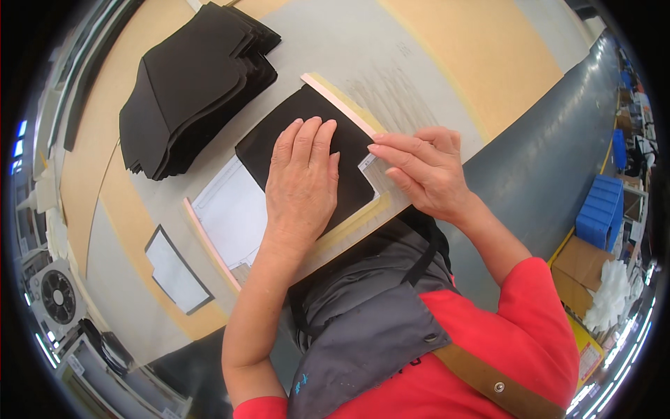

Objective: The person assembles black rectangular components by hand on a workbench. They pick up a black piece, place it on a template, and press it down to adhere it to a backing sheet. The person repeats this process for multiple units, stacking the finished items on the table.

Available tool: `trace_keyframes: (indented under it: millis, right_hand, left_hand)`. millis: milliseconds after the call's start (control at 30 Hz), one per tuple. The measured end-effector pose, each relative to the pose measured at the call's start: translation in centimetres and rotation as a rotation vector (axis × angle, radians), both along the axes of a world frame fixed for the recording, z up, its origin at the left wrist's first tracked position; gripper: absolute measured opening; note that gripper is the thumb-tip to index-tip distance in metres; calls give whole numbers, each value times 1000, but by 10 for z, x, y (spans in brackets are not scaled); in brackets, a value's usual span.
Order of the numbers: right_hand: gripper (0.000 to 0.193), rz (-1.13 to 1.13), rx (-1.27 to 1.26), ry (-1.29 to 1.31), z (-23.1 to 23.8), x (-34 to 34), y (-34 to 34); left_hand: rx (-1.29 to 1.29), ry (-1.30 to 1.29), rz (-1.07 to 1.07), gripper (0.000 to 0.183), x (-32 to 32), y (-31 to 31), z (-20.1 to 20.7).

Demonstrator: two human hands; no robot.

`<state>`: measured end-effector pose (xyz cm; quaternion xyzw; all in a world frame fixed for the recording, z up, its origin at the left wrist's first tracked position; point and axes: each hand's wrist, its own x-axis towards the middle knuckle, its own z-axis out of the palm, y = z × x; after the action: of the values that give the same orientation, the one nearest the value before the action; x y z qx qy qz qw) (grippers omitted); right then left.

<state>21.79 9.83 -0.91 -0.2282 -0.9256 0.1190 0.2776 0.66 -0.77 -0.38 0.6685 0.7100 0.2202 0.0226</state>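
A black sheet piece [352, 183] with a notched right side lies on the table near its front edge. My left hand [301, 183] rests flat on it, fingers stretched out. At its right edge is my right hand [427, 167], fingers extended and thumb apart, with the fingertips by the end of a pink strip [342, 105]. Underneath, partly covered, shows a white paper template [234, 209] with drawn lines. A second pink strip [209, 241] borders the paper on the left.
A tall stack of black sheet pieces [192, 77] stands at the far left. A small white panel with a dark border [178, 271] lies left of the template. Beyond the table's right edge are a blue crate [599, 209], a cardboard box [583, 262] and a fan [59, 293] at far left.
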Motion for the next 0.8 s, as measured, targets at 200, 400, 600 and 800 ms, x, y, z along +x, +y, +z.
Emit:
trace_keyframes:
  millis: [200, 400, 600, 800]
  right_hand:
    - [32, 41, 34, -37, 0, -2, -3]
    - [32, 47, 69, -66, -2, -4, -4]
    - [29, 65, 59, -84, 0, -5, -4]
    - [30, 61, 86, -80, 2, -4, -5]
  left_hand:
    - [-11, 10, -4, 48, 2, -1, 0]
    - [-14, 24, 0, 49, 3, -2, 0]
    - [-21, -12, -4, 48, 2, -3, 2]
    - [29, 37, 33, 46, -5, 11, -2]
